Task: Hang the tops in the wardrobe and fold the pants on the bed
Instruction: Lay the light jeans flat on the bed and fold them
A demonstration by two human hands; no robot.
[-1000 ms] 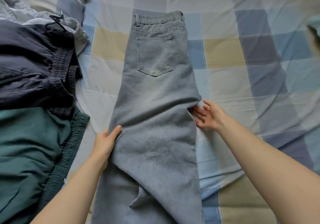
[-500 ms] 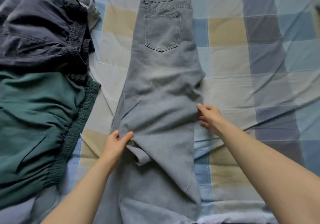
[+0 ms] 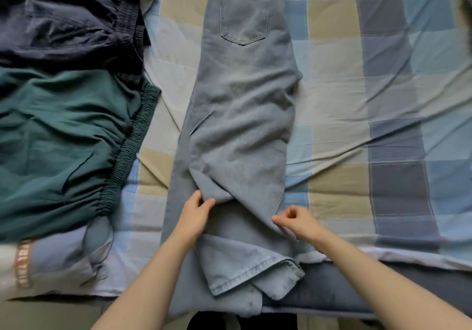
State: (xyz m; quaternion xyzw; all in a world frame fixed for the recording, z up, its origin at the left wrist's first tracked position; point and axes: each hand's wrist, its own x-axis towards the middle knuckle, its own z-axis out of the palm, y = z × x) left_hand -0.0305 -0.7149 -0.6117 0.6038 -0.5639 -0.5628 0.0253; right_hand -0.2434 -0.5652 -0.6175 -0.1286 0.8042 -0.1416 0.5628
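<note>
From the head camera, a pair of light blue denim jeans (image 3: 242, 115) lies lengthwise on the bed's blue, beige and grey checked sheet (image 3: 357, 94), folded leg over leg, back pocket up, waistband at the far end and hems hanging over the near edge. That flat, lengthwise lay suits folding on the bed, as the task asks. The left hand (image 3: 194, 217) rests on the lower leg, its thumb and fingers pinching a bunched fold of denim, probably to straighten the upper leg over the lower one. The right hand (image 3: 297, 221) sits at the right edge of the same leg with fingers curled; it seems to pinch the cloth's edge, though the contact is too small to be sure. To the left lie dark green elastic-waist pants (image 3: 63, 140) and dark navy elastic-waist pants (image 3: 66, 20), apparently awaiting their turn.
</note>
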